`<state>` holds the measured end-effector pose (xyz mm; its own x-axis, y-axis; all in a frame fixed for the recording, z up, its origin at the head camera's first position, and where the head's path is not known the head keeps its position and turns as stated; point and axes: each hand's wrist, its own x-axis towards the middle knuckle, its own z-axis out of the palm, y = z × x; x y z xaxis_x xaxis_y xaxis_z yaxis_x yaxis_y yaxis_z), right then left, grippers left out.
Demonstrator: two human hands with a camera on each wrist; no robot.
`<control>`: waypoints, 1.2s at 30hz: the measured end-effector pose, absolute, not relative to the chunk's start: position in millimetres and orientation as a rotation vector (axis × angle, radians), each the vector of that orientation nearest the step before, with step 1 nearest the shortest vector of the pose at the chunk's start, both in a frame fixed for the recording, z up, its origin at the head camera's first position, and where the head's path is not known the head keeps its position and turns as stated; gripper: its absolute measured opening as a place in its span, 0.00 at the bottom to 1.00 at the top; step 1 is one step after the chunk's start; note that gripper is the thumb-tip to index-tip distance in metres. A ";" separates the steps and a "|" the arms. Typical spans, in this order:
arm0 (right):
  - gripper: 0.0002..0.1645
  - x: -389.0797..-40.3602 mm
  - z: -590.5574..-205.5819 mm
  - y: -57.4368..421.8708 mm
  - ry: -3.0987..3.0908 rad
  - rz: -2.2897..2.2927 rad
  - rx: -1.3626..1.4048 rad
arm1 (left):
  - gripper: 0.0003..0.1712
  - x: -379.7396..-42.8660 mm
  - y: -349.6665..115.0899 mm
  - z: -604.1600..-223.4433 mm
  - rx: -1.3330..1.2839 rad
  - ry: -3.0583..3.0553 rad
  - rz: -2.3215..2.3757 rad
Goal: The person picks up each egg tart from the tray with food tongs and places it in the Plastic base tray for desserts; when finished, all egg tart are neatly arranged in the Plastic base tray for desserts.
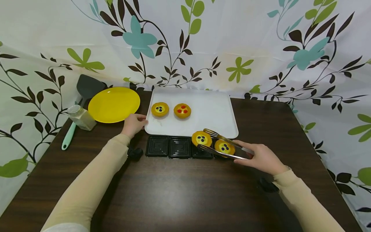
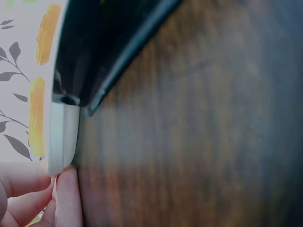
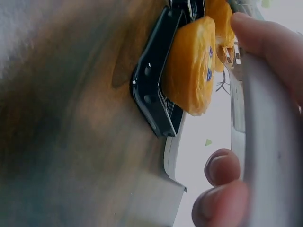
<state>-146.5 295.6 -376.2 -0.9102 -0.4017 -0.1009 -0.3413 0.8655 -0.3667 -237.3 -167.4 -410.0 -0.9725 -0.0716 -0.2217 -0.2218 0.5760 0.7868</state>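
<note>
My right hand (image 1: 262,158) grips metal tongs (image 1: 215,133). Between the tong tips is an egg tart (image 1: 202,139) with blue dots, over the third compartment of a black tray (image 1: 157,146); whether it touches the bottom cannot be told. Another blue-dotted tart (image 1: 224,147) sits in the rightmost compartment, partly behind the tongs and also in the right wrist view. My left hand (image 1: 134,125) pinches the left edge of a white tray (image 1: 214,112), its corner (image 2: 62,137) between thumb and fingers. On that tray lie a blue-dotted tart (image 1: 160,109) and a red-dotted tart (image 1: 182,111).
At the left stands a yellow plate (image 1: 114,104), with a dark spatula (image 1: 89,86) with a mint handle beside it. A glass jar (image 1: 81,118) lies tilted across the spatula. Behind the brown table (image 1: 174,193) hangs a leaf-patterned cloth (image 1: 246,38).
</note>
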 end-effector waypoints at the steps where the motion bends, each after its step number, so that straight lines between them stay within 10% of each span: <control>1: 0.49 -145.0 -376.2 295.2 2.870 -0.510 -0.588 | 0.22 -237.4 -167.4 -409.7 -0.248 2.642 1.349; 36: 0.47 -136.5 -375.5 291.1 2.937 -0.339 -0.603 | 0.22 -236.5 -166.0 -409.2 -0.234 2.652 1.336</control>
<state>-136.5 291.1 -375.5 -0.9127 -0.4015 -0.0764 -0.3736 0.8954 -0.2424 -236.5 -166.0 -409.2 -0.9745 -0.0660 -0.2143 -0.2115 0.5880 0.7807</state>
